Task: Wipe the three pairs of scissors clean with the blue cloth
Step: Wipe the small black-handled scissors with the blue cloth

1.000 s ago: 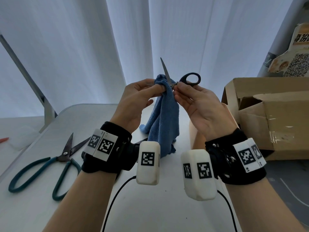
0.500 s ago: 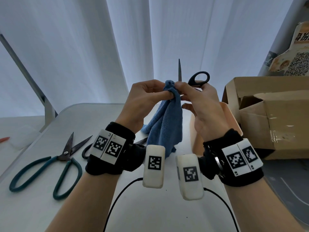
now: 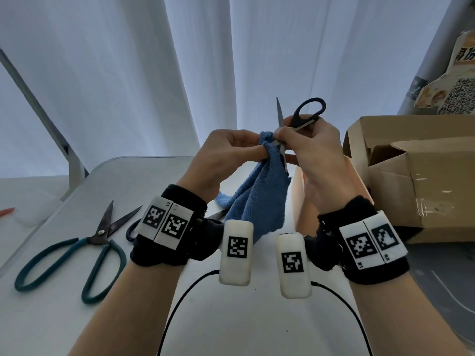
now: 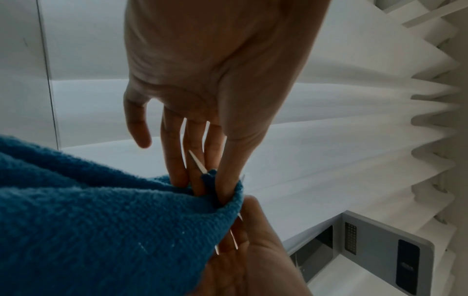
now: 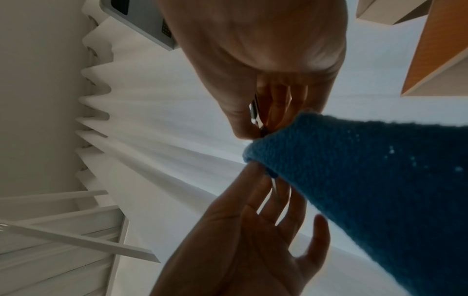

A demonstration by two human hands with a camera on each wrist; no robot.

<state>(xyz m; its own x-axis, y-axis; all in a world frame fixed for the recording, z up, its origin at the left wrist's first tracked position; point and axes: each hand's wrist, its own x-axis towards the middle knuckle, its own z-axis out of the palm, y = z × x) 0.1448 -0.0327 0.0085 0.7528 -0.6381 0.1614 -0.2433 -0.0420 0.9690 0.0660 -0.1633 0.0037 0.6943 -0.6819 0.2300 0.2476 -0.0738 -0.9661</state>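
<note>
My right hand (image 3: 280, 132) holds the black-handled scissors (image 3: 309, 111) up in the air above the table, blades parted. One blade points straight up and the other runs down into the blue cloth (image 3: 257, 196). My left hand (image 3: 262, 147) pinches the cloth around that lower blade. In the left wrist view, the left hand (image 4: 215, 192) pinches the cloth (image 4: 101, 220) beside a bare blade. In the right wrist view, the right hand (image 5: 255, 128) grips metal next to the cloth (image 5: 367, 170). Green-handled scissors (image 3: 84, 245) lie open on the table's left. A third pair (image 3: 132, 228) lies mostly hidden behind my left wrist.
An open cardboard box (image 3: 411, 176) stands at the right, close to my right hand. The white table (image 3: 231, 304) has its rounded far corner at the left, with a slanted metal strut (image 3: 38, 111) beyond it. White curtains hang behind. An orange pen tip (image 3: 6, 211) shows at far left.
The right hand has turned the black scissors and shifted them right; the blade that leaned left now stands upright, and the blades have parted. The left hand has stayed pinched on the cloth.
</note>
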